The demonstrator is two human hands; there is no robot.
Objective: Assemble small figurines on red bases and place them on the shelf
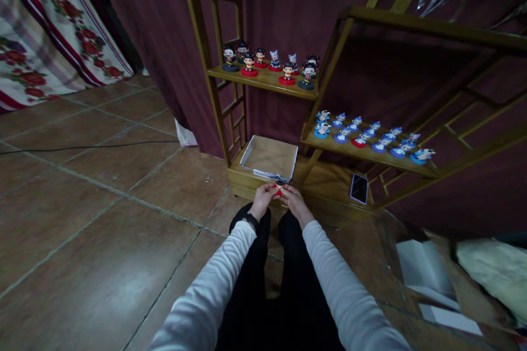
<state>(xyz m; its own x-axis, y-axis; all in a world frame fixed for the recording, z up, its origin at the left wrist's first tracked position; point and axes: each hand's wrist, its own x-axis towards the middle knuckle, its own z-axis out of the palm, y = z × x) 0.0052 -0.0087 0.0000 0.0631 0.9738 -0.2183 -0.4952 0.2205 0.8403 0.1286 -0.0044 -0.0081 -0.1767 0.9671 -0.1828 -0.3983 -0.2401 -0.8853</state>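
Observation:
Between my two hands is a small figurine (279, 188) with black hair and a red base. My left hand (263, 198) pinches it from the left, and my right hand (294, 199) grips it from the right. Just beyond my fingers, an open shallow cardboard box (268, 175) sits on the bottom board of a wooden shelf unit (247, 189). Figurines on red and black bases, such as a red-based figurine (248, 66), stand on the upper left shelf. Rows of blue and purple ones, among them a blue figurine (342, 135), fill the middle right shelf.
A phone (359, 188) lies on the lower board at right. White cardboard pieces (428, 271) and a pale cloth bundle (494, 269) are on the tiled floor. A dark curtain (284, 115) hangs behind the shelves. A black cable (90, 147) crosses the floor at left.

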